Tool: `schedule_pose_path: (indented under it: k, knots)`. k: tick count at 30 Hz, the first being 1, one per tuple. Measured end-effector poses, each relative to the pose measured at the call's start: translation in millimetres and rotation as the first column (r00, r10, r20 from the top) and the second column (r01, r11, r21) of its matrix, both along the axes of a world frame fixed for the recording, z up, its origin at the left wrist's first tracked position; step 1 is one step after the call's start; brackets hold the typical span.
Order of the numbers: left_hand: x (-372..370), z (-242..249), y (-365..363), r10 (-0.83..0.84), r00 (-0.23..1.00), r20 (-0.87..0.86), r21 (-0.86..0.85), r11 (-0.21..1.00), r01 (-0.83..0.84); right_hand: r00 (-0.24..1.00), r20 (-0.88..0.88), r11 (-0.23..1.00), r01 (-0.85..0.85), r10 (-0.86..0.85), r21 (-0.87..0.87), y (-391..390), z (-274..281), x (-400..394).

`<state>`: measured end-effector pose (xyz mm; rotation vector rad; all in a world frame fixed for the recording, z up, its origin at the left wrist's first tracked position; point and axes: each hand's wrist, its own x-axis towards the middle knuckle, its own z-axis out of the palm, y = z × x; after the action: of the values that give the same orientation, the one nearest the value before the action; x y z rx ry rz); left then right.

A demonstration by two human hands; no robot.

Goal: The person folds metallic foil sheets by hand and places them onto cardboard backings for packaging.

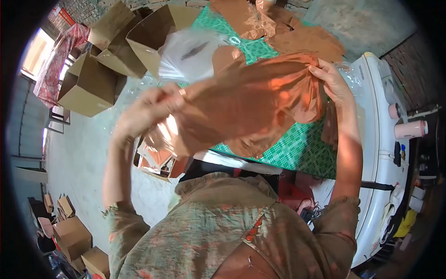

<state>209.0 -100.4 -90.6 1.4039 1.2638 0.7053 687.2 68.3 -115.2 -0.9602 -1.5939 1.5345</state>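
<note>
A sheet of thin, shiny brown fabric (232, 109) is stretched between my two hands above the table; its exact kind does not show. My right hand (332, 81) pinches its gathered upper right end, thumb lying over the cloth. At the other end, my left hand (151, 111) is closed on the edge, somewhat smeared by motion. Beneath the fabric is a table with a green checked cover (290, 149). More brown fabric pieces (302, 41) lie at its far side. A stack of clear plastic bags (190, 53) is beyond my left hand.
Open cardboard boxes (88, 86) stand at the back left. A box with card pieces (155, 160) sits by the table's near left edge. To the right is a white machine-like surface (371, 135) with pink thread cones (411, 129). More cartons (72, 235) are at lower left.
</note>
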Motion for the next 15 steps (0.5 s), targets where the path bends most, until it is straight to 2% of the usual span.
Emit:
schedule_pose_path:
  k: [2, 3, 4, 6, 8, 10, 15]
  knots:
    - [25.4, -27.4, -20.0, 0.001, 0.996, 0.085, -0.155, 0.988, 0.013, 0.994, 0.108, 1.0, 0.0, -0.001, 0.011, 7.2, -6.4, 1.8]
    - [43.1, -35.6, -31.1, 0.069, 0.988, 0.139, -0.241, 0.97, -0.034, 0.987, 0.16, 1.0, -0.002, -0.001, 0.019, 12.4, -9.6, 1.5]
    - [50.4, -66.8, -37.4, 0.121, 0.975, 0.188, -0.327, 0.943, -0.054, 0.978, 0.21, 1.0, -0.005, -0.001, 0.026, 17.6, -12.0, -0.2]
    - [68.8, -119.7, -50.2, 0.036, 0.954, 0.299, -0.292, 0.955, 0.055, 0.9, 0.436, 0.998, -0.016, -0.012, 0.061, 28.5, -12.5, -5.3]
    - [94.1, -127.0, -60.2, 0.085, 0.874, 0.479, -0.374, 0.92, 0.115, 0.79, 0.612, 0.987, -0.065, -0.038, 0.145, 40.8, -15.5, -9.8]
    - [98.9, -149.1, -64.0, 0.078, 0.889, 0.451, -0.343, 0.935, 0.092, 0.673, 0.735, 0.952, -0.169, -0.079, 0.257, 56.2, -24.8, -16.4]
    - [103.9, -149.7, -71.9, 0.123, 0.907, 0.404, -0.398, 0.916, 0.053, 0.578, 0.798, 0.864, -0.3, -0.173, 0.404, 91.0, -54.9, -29.2]
